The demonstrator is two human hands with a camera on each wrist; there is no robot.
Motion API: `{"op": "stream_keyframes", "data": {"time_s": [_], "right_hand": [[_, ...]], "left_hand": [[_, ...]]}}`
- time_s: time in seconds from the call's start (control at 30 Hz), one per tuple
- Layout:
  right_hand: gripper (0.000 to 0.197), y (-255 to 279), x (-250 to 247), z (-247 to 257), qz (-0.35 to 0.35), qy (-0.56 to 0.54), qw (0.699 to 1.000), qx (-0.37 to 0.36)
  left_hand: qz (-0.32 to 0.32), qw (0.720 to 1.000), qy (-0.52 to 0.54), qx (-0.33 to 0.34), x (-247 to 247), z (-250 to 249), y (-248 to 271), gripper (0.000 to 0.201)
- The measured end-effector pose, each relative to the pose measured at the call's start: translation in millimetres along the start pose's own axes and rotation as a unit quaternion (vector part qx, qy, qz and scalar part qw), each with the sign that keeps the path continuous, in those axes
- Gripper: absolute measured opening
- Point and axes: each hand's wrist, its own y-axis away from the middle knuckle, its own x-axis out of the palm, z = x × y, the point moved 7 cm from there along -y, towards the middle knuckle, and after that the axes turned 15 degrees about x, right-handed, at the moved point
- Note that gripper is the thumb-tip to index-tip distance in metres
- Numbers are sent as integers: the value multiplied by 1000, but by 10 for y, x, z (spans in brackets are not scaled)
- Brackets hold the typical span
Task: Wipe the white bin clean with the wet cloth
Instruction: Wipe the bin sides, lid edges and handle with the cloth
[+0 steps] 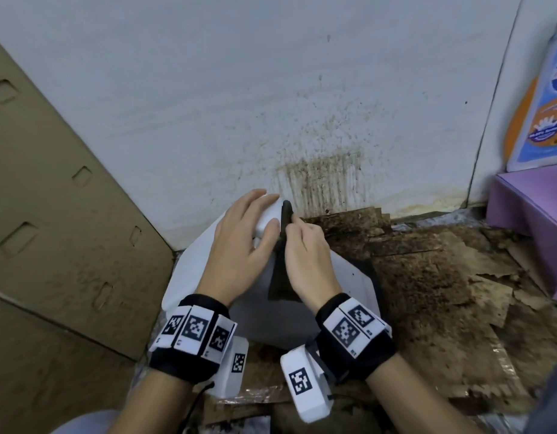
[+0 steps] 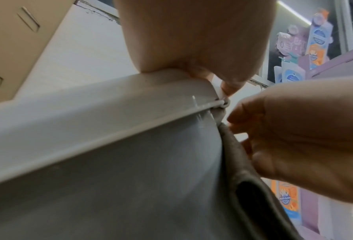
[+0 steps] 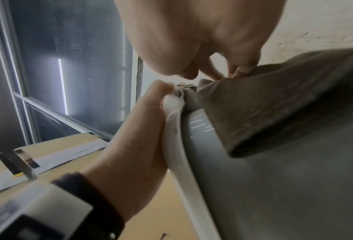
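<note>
the white bin (image 1: 302,311) lies tipped on the floor with its long side running away toward the wall, the left hand (image 1: 239,242) gripping its far rim while the right hand (image 1: 305,261), just beside it, pinches the wet cloth (image 1: 282,270) against the bin's side.

The bin (image 1: 205,261) is white. Against it lies a dark brown-grey cloth (image 1: 282,274). Right of the bin, mottled brown cardboard (image 1: 427,277) and a lilac box (image 1: 534,220).

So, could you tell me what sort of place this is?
Probably a storage or utility corner: a cardboard box leaning on a stained white wall, soiled cardboard on the floor, and a cleaning-product bottle nearby.
</note>
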Motion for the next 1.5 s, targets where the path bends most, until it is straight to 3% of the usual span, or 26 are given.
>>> {"op": "stream_keyframes", "data": {"time_s": [0.17, 0.3, 0.47, 0.7, 1.0, 1.33, 1.5], "right_hand": [[47, 65, -45, -36, -23, 13, 998, -65], [46, 114, -43, -67, -37, 60, 985, -159], [45, 132, -47, -128, -82, 153, 946, -272], [56, 133, 161, -283, -62, 220, 935, -271], [55, 120, 315, -280, -102, 148, 969, -171], [57, 41, 278, -311, -85, 170, 963, -190], [59, -75, 142, -576, -78, 180, 966, -168]], "left_hand": [[-3, 1000, 7, -9, -35, 66, 10, 44], [-4, 1000, 16, -9, -40, 49, -5, 44], [-10, 1000, 17, -6, -54, 47, 18, 43], [-16, 1000, -3, 5, -43, 35, 31, 43], [-18, 999, -27, 2, -45, 57, 14, 46], [-33, 997, -65, 1, -56, 71, 20, 54], [-44, 996, -77, 6, -100, 87, 42, 52]]}}
